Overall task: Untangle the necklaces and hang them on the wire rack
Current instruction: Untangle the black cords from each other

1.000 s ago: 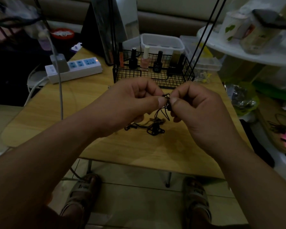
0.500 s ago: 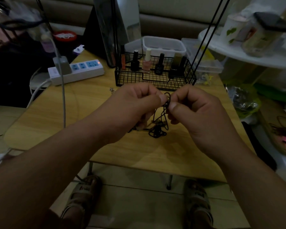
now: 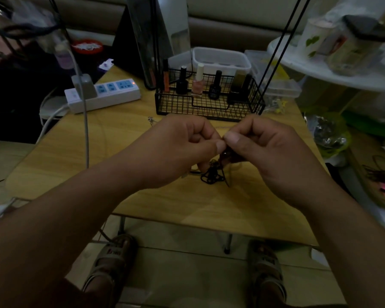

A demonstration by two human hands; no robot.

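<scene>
Both hands were closed in pinch grips, thumb tips nearly touching, above the table (image 3: pixel 98 152). The left hand (image 3: pixel 182 147) and right hand (image 3: pixel 271 150) each gripped the black necklace cords (image 3: pixel 212 177), whose tangled remainder hung down onto the table. The wire rack (image 3: pixel 209 105) stood just behind the hands.

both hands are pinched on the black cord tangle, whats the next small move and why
Probably ease the two pinches apart a little to loosen the knot. The left hand and right hand meet thumb to thumb on the black necklace cord, and a knotted clump still hangs below them just above the table. Nothing is free yet to carry to the wire rack.
</scene>
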